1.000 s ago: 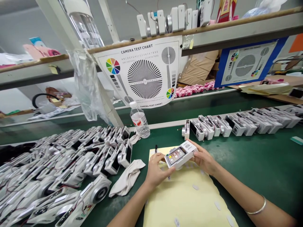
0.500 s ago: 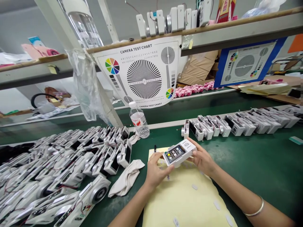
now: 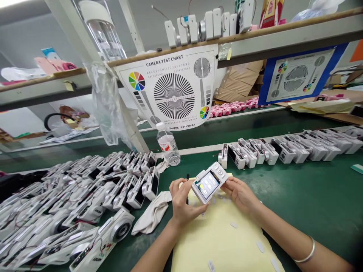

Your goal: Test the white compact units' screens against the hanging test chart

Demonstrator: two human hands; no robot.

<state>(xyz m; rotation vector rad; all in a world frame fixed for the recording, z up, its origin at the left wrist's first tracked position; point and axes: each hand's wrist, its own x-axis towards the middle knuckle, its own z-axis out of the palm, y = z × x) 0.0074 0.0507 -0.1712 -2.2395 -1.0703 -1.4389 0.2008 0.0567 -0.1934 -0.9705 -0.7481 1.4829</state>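
Note:
A white digital camera (image 3: pixel 209 183) is held up over the yellow padded sheet (image 3: pixel 224 234), its lit screen with menu icons turned toward me. My left hand (image 3: pixel 183 202) grips its left end, thumb below and fingers behind the upper edge. At the right end, my right hand (image 3: pixel 240 193) holds the lower corner, its fingertips partly hidden behind the body. The camera's front side is out of sight. Small pale stickers or tags lie on the sheet, and a dark pen (image 3: pixel 187 176) shows at its far edge.
Many unfinished white cameras (image 3: pixel 82 204) crowd the bench at left, beside a crumpled cloth (image 3: pixel 153 213). A water bottle (image 3: pixel 168 145) stands before a camera test chart (image 3: pixel 173 92). More cameras (image 3: pixel 295 147) line the bench's back right. A shelf (image 3: pixel 272 32) crosses above.
The camera has tilted, its right end higher and its screen facing me more squarely. My right hand has shifted down to the camera's lower right corner. The view has moved slightly.

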